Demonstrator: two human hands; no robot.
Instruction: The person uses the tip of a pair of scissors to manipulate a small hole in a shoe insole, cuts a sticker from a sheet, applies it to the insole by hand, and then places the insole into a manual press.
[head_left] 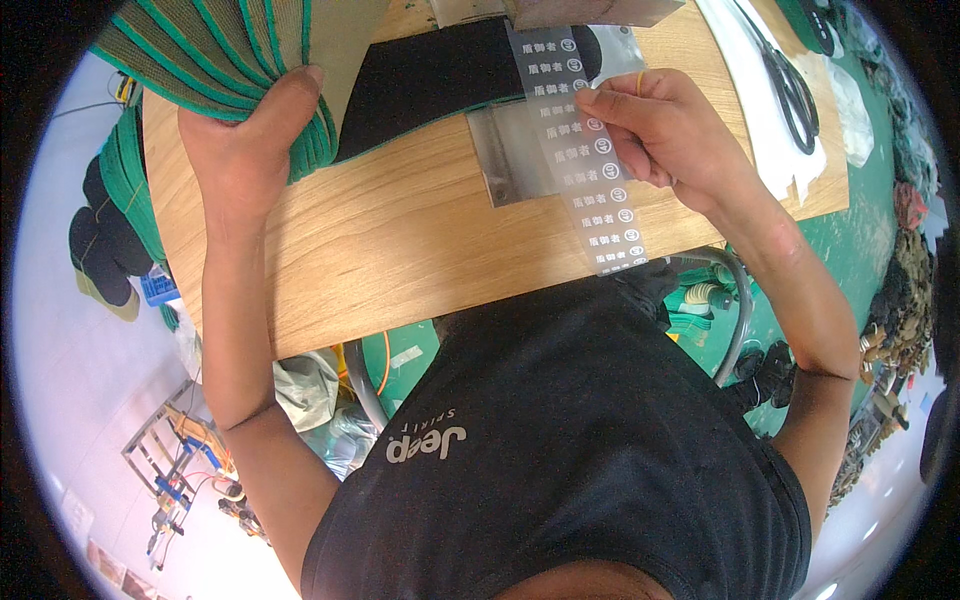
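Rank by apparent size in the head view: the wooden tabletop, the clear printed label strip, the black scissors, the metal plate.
1. Wooden tabletop, by far the largest.
2. Clear printed label strip, pinched by the right hand.
3. Metal plate and black scissors: too close to rank; the plate is partly covered.

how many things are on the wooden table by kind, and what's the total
stack of green-edged fabric pieces under the left hand: 1
black fabric piece: 1
clear strip of printed labels in the right hand: 1
metal plate: 1
black scissors: 1
white sheet: 1
total: 6
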